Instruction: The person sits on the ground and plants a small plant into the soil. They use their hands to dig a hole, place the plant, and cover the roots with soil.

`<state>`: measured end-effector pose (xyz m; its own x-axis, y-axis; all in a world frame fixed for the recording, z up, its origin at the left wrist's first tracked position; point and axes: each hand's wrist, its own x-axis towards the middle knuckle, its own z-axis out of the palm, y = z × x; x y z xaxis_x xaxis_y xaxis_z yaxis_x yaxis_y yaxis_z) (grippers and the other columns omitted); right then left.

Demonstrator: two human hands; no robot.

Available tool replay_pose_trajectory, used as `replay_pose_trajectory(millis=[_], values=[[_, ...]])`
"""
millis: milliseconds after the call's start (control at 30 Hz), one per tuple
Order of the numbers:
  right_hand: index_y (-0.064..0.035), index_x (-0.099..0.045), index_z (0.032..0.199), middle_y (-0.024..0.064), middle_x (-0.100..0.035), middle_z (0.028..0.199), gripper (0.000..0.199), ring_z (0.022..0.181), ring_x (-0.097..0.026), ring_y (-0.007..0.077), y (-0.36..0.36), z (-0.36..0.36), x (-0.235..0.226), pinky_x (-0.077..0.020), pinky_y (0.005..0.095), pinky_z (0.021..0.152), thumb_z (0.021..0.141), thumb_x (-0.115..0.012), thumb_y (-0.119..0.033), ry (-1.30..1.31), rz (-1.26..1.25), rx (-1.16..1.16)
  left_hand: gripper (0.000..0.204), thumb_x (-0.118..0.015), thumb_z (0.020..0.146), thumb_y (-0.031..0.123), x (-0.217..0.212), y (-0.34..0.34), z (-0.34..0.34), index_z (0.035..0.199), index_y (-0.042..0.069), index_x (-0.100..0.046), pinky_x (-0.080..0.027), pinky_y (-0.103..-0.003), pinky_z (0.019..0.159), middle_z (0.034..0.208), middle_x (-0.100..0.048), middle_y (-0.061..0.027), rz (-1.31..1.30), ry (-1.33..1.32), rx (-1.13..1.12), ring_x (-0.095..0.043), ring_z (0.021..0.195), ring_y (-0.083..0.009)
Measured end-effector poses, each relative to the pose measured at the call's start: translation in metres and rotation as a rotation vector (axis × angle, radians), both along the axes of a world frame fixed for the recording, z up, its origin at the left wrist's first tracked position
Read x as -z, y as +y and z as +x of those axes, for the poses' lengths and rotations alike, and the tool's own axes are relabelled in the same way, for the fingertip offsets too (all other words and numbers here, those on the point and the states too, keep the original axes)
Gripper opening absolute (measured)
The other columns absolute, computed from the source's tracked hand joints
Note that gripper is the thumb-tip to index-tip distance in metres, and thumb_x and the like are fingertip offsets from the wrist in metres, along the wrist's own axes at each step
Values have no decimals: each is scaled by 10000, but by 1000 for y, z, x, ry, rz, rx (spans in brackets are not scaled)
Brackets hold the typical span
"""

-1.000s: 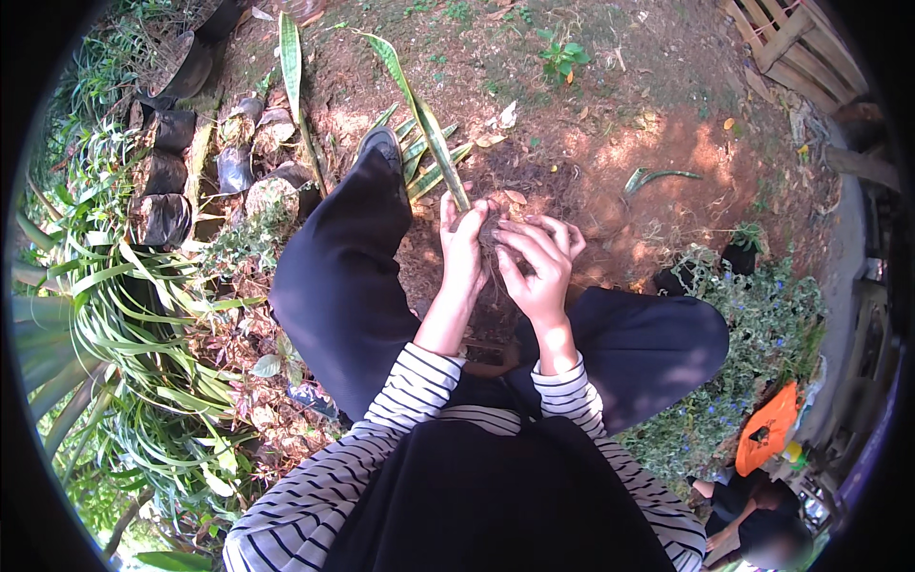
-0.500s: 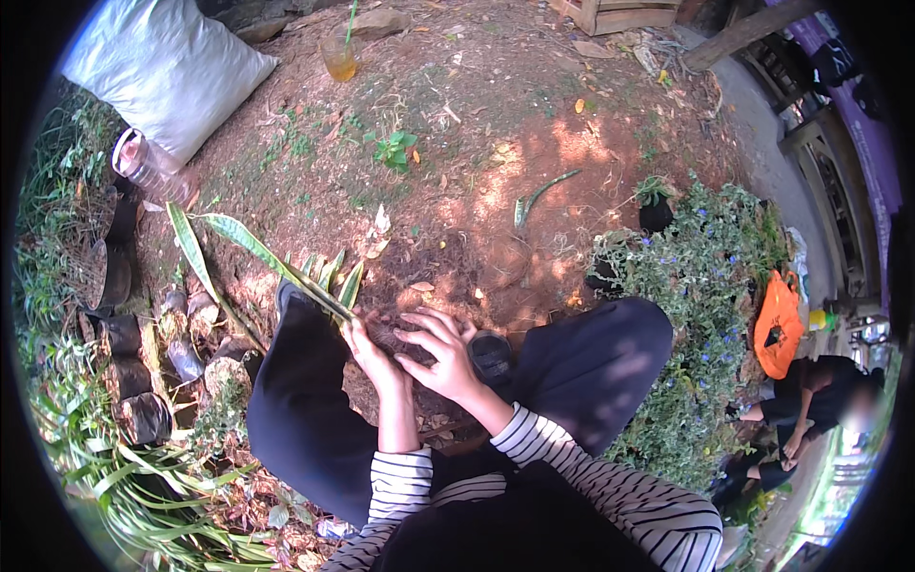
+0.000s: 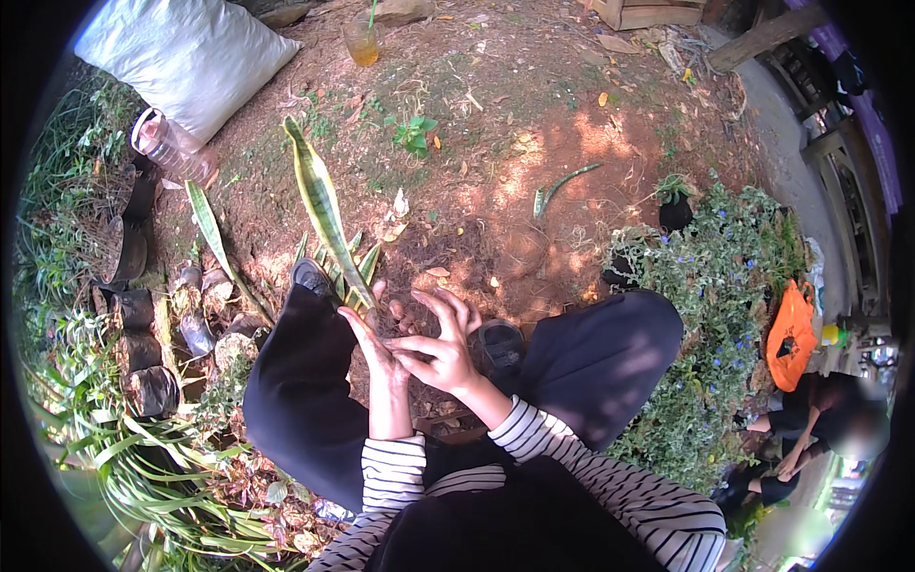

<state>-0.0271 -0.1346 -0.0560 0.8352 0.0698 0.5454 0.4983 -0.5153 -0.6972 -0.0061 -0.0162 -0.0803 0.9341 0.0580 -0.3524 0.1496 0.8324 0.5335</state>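
Note:
A snake plant leaf [image 3: 324, 195] with yellow edges rises from between my hands and leans to the left. My left hand [image 3: 379, 360] is palm up around the low end of this plant, its thumb out to the side. Close against that palm, my right hand [image 3: 440, 355] brings thumb and forefinger together, with the other fingers bent and apart. What it pinches there is too small to make out. Shorter snake plant leaves [image 3: 360, 267] stand just behind, by my left shoe [image 3: 312, 276]. Between my knees is a dark round pot or shoe tip [image 3: 501, 345], partly hidden.
Another long leaf [image 3: 212, 229] leans at left near black plant bags [image 3: 133, 334]. A white sack [image 3: 205, 67], a clear plastic jar [image 3: 172, 143] and a cup of amber drink [image 3: 361, 46] lie beyond. Blue-flowered plants [image 3: 705, 286], an orange bag [image 3: 789, 336] and a person [image 3: 810, 419] are at right.
The held snake plant has swung from a leftward slant to more upright. My right fingers have gone from lying loosely over the left hand to a pinch. The view has shifted slightly.

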Motion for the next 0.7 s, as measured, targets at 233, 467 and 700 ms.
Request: replay_pose_trajectory(millis=[233,467,700], values=[[-176,-694,762,55,-558,1144,243,1151,-410,263,-6,13,0,-208,428,982,805,-578,-385,53,239,32,420,-495,910,377,-8,-8,1,1130,20,-497,-406,-251,451,612,-454,-14,196,37,-144,-452,507,-103],[-62,-662,1009,125,-566,1105,284,1060,-498,273,-5,12,4,-360,387,926,755,-657,-188,147,107,-33,504,-425,920,456,-15,-4,2,1228,57,-445,-448,-263,613,814,-526,-31,211,-75,-219,-513,692,-109],[-160,-664,1047,78,-567,1138,358,1097,-459,269,12,5,13,-280,408,960,695,-705,-209,91,-85,-43,473,-517,898,256,-21,-8,2,1292,37,-375,-513,-358,805,1088,-533,-150,35,-225,-228,-571,980,-237]])
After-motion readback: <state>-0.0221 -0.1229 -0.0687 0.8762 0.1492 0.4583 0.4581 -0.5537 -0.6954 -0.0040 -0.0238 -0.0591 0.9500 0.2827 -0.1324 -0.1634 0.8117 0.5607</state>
